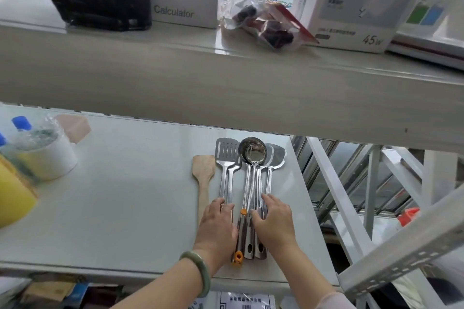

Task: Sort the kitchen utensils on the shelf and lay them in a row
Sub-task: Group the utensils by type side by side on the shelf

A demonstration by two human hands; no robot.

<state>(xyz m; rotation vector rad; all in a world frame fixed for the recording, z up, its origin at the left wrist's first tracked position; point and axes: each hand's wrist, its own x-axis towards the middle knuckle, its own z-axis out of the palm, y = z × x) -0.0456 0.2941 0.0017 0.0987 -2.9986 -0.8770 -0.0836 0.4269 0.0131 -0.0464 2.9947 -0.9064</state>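
Several utensils lie side by side on the white shelf (125,195), heads pointing away from me. From the left: a wooden spatula (204,168), a slotted steel turner (226,152), steel ladles (253,152) stacked together, and a solid steel turner (276,157). One handle has orange ends (238,256). My left hand (218,223) rests flat on the handles of the slotted turner and the wooden spatula. My right hand (275,221) lies over the handles of the ladles and the solid turner, fingers spread. Neither hand visibly grips anything.
A wrapped white cup (47,155), blue-capped bottles (21,124) and a yellow bottle (12,198) stand at the shelf's left. The upper shelf board (226,88) overhangs close above, carrying boxes and a bag. A white metal frame (334,190) borders the right edge.
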